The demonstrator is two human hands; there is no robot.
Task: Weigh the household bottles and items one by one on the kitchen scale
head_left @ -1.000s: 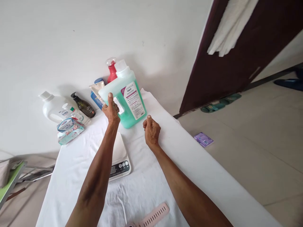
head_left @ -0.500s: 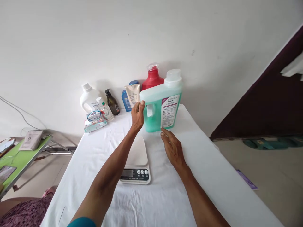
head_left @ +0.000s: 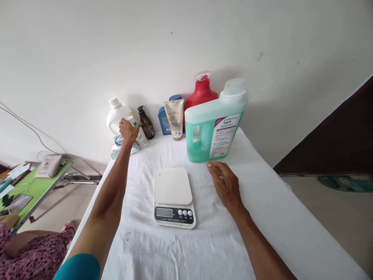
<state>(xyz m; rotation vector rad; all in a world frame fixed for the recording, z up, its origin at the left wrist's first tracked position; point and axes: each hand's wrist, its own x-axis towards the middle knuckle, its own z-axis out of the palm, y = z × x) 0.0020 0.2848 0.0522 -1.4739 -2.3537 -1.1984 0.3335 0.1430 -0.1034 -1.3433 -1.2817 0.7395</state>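
Note:
My left hand is stretched out to the back left, thumb and fingers apart, over the wipes packs and in front of a clear bottle. It hides part of both; whether it touches them I cannot tell. My right hand hovers above the cloth with loosely bent fingers and nothing in it. Just behind its fingertips stands a large jug of green liquid with a white cap. A white kitchen scale lies between my arms, its plate bare.
Along the wall stand a white jug, a dark pump bottle, blue bottles, a beige tube and a red pump bottle. A green side table and a seated person are at left.
My left hand has left the green jug's side and moved left to the wipes and clear bottle. My right hand stays near the jug. The view has shifted slightly left.

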